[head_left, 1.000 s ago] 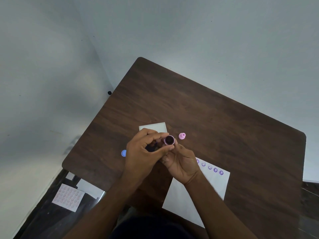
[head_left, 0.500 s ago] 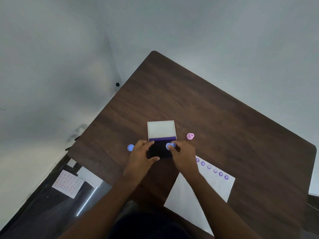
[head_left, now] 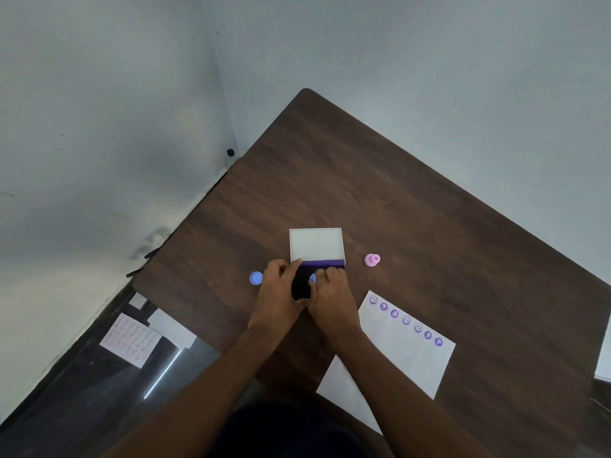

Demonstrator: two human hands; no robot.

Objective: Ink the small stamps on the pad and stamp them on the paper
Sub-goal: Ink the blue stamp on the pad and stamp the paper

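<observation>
So a second ago both hands were up fiddling with a pink stamp; now they're down at the ink pad [head_left: 302, 285], mid-frame, so inking's on. Left to right: a blue cap [head_left: 256, 278] lies loose, the left hand [head_left: 276, 297] steadies the pad's edge, and the right hand [head_left: 330, 292] pinches a blue stamp [head_left: 312, 278] onto the dark pad. The open lid [head_left: 315, 244] looks empty. The pink stamp [head_left: 372, 259] waits right of it, and the paper [head_left: 390, 352] at lower right has seven prints.
</observation>
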